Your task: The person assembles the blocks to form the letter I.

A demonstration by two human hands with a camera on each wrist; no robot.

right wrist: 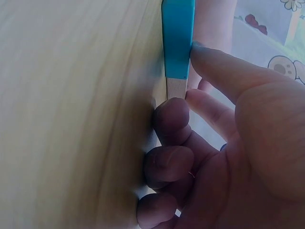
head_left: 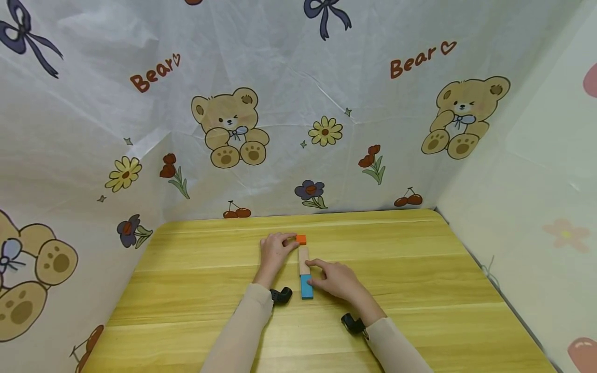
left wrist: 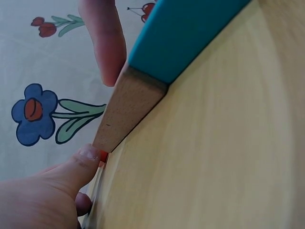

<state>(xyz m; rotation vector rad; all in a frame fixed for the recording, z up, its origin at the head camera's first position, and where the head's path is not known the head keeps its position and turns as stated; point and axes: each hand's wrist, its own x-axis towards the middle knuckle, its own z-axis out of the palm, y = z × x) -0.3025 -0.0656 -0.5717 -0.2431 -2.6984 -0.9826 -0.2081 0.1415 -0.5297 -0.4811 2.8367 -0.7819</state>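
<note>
An orange block [head_left: 301,240], a plain wooden block [head_left: 304,260] and a blue block [head_left: 306,287] lie in a line on the table. Thumb and forefinger of my left hand [head_left: 275,254] pinch the orange block at the far end; in the left wrist view only a sliver of the orange block [left wrist: 103,156] shows past the thumb. From the right side, my right hand [head_left: 337,280] rests its thumb against the blue block [right wrist: 178,40] and its forefinger against the wooden block [right wrist: 176,88]. Its other fingers are bent beneath the palm.
The light wood table [head_left: 186,311] reaches back to a white cloth [head_left: 289,67] printed with bears and flowers. A pale wall [head_left: 527,181] stands on the right. Small black devices sit on both wrists, the left device [head_left: 282,296] close to the blue block.
</note>
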